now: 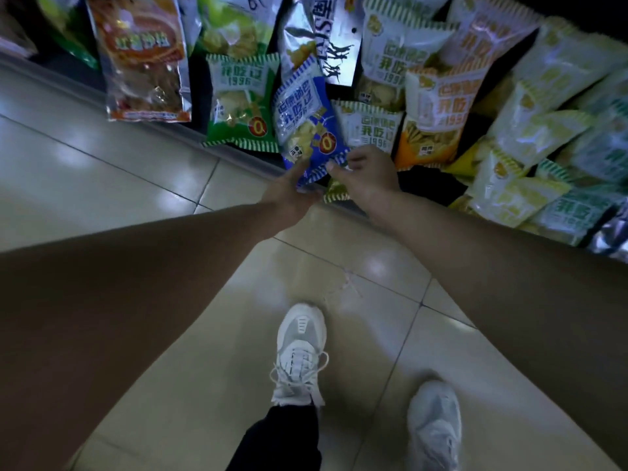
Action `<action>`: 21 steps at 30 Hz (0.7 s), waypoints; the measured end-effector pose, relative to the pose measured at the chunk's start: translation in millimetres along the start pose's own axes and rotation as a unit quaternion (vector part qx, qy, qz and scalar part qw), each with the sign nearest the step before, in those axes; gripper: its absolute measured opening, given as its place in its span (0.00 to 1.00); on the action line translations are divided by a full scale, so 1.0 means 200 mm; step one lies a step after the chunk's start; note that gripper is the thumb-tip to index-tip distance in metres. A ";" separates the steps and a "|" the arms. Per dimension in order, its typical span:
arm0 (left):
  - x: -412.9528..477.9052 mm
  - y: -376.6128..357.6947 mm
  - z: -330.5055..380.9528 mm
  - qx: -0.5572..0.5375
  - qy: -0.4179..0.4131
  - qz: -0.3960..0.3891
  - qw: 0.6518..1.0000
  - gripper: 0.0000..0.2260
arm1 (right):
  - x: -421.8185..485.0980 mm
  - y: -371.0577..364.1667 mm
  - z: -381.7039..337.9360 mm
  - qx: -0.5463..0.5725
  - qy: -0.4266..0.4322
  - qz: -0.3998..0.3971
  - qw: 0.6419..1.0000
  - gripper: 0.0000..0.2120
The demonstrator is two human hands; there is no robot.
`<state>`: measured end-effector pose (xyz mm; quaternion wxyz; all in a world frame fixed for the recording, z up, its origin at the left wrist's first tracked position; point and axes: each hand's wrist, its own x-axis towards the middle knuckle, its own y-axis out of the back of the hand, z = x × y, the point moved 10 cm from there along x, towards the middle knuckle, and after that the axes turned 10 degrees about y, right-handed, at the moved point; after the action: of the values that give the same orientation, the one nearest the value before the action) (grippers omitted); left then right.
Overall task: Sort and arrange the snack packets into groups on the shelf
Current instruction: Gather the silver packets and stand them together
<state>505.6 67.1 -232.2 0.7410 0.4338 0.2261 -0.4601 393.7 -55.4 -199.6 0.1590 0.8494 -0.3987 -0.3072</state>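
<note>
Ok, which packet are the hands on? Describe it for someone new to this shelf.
Along the shelf front, find where the left hand and right hand meet. The blue packet lies tilted there, just right of a green packet, its lower corner pinched by the right hand. It is the only blue one in the row.

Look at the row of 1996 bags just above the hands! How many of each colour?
green packet: 1
blue packet: 1
white-and-green packet: 1
orange packet: 1
Total: 4
</note>
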 end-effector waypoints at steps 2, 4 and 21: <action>0.02 -0.05 -0.02 -0.030 0.005 -0.024 0.999 0.33 | 0.05 0.05 -0.03 0.005 -0.001 0.057 0.998 0.20; 0.04 -0.05 -0.03 -0.050 0.007 -0.026 0.998 0.33 | 0.10 0.03 -0.05 -0.006 0.017 0.053 0.998 0.25; 0.02 0.15 -0.13 -0.326 0.134 0.082 0.932 0.15 | 0.06 0.14 -0.05 0.137 0.001 0.032 0.990 0.15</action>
<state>536.0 92.5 -236.1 0.8395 0.2433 0.4246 -0.2362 389.4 -81.1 -183.2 0.0516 0.8503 -0.4639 -0.2433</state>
